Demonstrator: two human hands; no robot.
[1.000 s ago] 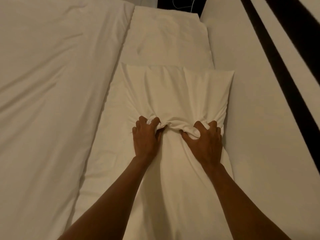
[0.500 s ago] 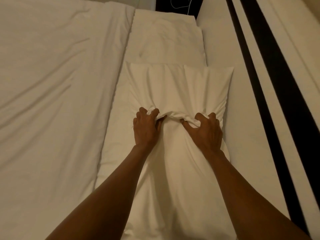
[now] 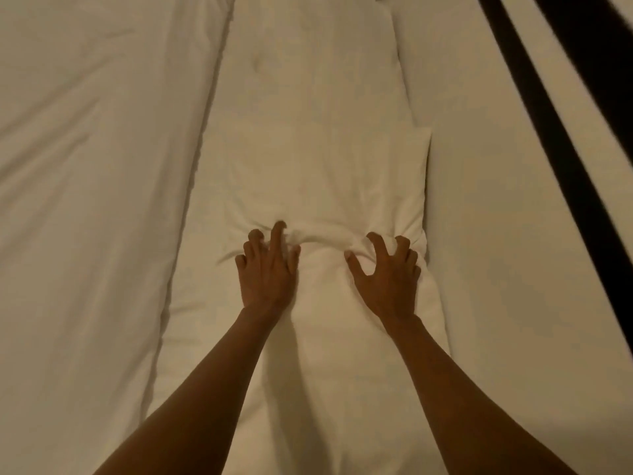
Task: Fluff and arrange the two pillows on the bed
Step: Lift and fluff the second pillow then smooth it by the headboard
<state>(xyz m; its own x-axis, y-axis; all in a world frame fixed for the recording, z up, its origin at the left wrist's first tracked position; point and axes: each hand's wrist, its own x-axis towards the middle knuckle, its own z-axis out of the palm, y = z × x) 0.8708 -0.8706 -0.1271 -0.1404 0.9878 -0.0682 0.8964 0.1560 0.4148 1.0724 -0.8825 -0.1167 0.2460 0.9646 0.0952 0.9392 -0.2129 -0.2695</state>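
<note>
The near white pillow [image 3: 325, 180] lies lengthwise in front of me, with a bunched ridge of fabric across its middle. My left hand [image 3: 265, 272] rests on the left end of that ridge, its fingers stretched and apart. My right hand [image 3: 387, 279] sits on the right end in a claw shape, thumb spread wide, fingertips pressing into the fabric. Neither hand encloses the cloth. Beyond it, the second white pillow [image 3: 308, 63] lies flat, touching the near one's far edge.
A white duvet [image 3: 85, 200] covers the bed to the left, its edge running beside the pillows. To the right is a pale flat panel [image 3: 513, 234] with dark diagonal stripes [image 3: 555, 132] at the far right.
Both hands have loosened from a tight pinch on the pillow's middle; the fingers have spread and moved slightly apart. The view has shifted closer and forward over the pillows.
</note>
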